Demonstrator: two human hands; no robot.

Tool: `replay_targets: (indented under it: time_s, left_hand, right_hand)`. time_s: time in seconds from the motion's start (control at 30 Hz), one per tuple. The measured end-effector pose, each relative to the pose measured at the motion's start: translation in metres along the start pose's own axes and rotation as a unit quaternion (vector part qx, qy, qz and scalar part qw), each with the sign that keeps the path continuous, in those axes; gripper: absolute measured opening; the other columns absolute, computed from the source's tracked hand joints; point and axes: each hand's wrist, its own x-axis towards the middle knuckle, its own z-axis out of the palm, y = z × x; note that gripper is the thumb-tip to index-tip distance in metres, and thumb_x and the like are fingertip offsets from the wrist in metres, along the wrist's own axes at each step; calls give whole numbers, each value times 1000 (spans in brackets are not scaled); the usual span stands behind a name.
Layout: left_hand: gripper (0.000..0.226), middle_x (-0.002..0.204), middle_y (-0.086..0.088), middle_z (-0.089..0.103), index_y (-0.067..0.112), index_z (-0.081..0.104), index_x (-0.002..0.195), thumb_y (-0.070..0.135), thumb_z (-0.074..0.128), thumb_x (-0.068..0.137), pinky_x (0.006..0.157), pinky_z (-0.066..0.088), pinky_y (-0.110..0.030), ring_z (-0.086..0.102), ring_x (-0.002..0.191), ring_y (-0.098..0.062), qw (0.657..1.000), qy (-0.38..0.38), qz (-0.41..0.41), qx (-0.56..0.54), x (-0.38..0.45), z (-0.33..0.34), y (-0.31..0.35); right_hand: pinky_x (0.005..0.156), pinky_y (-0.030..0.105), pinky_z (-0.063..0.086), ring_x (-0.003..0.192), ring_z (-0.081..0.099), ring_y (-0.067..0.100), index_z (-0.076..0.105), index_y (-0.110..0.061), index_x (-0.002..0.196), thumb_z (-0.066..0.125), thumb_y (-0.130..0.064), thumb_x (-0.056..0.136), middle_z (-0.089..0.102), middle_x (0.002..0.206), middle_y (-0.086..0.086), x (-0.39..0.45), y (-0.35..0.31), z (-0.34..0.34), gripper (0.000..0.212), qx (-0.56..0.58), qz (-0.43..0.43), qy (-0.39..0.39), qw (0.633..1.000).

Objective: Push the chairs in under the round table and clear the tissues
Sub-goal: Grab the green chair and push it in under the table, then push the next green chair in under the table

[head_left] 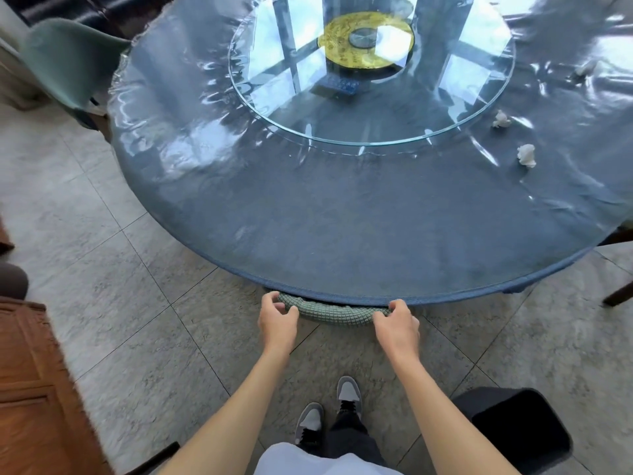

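Note:
A large round table (342, 241) with a blue cloth under clear plastic fills the view. A green chair (334, 313) is tucked under its near edge, only the top of the backrest showing. My left hand (277, 320) grips the backrest's left end and my right hand (395, 325) grips its right end. Three crumpled white tissues lie on the table's right side: one (526, 156) nearest, another (500, 118) behind it, a third (585, 67) farther back. A second green chair (68, 63) stands at the far left, pulled away from the table.
A glass turntable (371, 73) sits at the table's centre. A black bin (517, 426) stands on the tiled floor at my lower right. A wooden cabinet (37, 389) is at the left. A dark chair leg (618, 294) shows at the right edge.

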Motion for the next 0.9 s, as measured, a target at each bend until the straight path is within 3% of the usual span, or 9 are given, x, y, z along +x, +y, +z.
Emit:
replay_targets:
  time_s: [0.1,0.27,0.4,0.5,0.7,0.9]
  left_hand:
    - [41,113,1,53,22,49,128,20,64,90,79,54,-36,59,93,-15,992,4,108,65,-13,-5,21]
    - [48,128,1,51,20,49,134,25,65,89,98,44,-34,49,117,-17,963,15,243,115,-27,-15,64]
    - [54,133,-1,53,18,50,135,29,68,86,101,37,-31,49,122,-22,925,53,345,153,-34,-34,103]
    - [56,137,-5,52,22,49,134,35,67,84,103,41,-41,50,123,-27,891,103,408,171,-45,-50,137]
    - [58,147,-5,43,27,46,138,41,65,85,105,35,-45,41,130,-27,842,182,471,188,-76,-87,194]
    - [59,150,0,38,33,41,140,43,63,86,107,30,-39,38,133,-24,837,207,476,173,-92,-110,215]
  right_hand:
    - [84,34,44,112,55,27,52,-9,131,57,-23,93,58,125,11,-2,-17,-11,41,-26,-107,16,994]
    - [99,36,43,125,49,27,49,-6,137,61,-20,93,53,137,9,-11,-61,-38,48,-37,-270,60,960]
    - [108,37,39,132,44,30,50,-2,137,65,-15,89,52,141,14,-21,-101,-63,52,-37,-373,98,922]
    - [111,41,37,136,40,29,50,-3,138,65,-14,87,48,146,14,-32,-128,-80,54,-27,-426,120,896]
    - [110,45,38,138,39,28,50,-7,138,66,-16,85,46,149,10,-58,-177,-110,56,-2,-509,164,845]
    - [108,51,39,136,41,31,50,-9,138,64,-18,85,45,150,9,-78,-207,-126,56,28,-547,166,820]
